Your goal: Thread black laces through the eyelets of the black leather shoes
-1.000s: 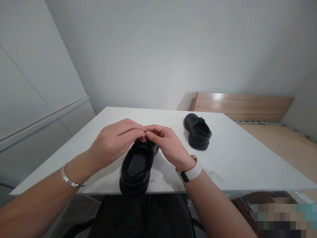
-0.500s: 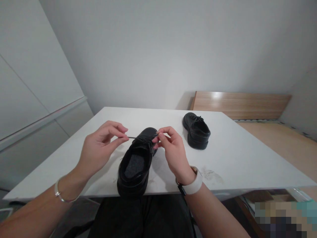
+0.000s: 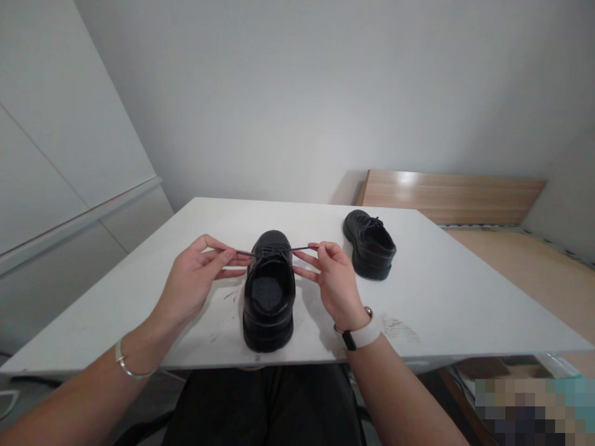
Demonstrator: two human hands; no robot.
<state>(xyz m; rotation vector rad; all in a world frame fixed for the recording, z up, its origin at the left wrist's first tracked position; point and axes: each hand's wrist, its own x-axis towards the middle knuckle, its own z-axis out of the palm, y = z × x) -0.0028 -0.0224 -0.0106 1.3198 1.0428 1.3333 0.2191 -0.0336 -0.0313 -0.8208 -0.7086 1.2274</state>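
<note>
The fingers (image 3: 225,255) of the left hand (image 3: 186,282) are pinched on the left lace end (image 3: 245,253), and those of the right hand (image 3: 339,285) grip the right lace end (image 3: 301,248). Both ends stretch out sideways, one to each side of the near shoe (image 3: 268,325), which stands upright between the hands, close to the near edge of the white worktop (image 3: 209,334), its toe pointing to the far side. Its opening faces up, with one dark grey insole (image 3: 266,292) inside.

There are two black shoes in all. The far shoe (image 3: 374,257) stands upright at the far right, well apart from the first, its lace tied in a bow and its inside dark.

One silver bracelet (image 3: 121,360) circles the left wrist; one white band (image 3: 366,335) circles the right. Beyond the worktop, one wooden board (image 3: 450,197) stands at the far right, against the pale wall (image 3: 297,93).
</note>
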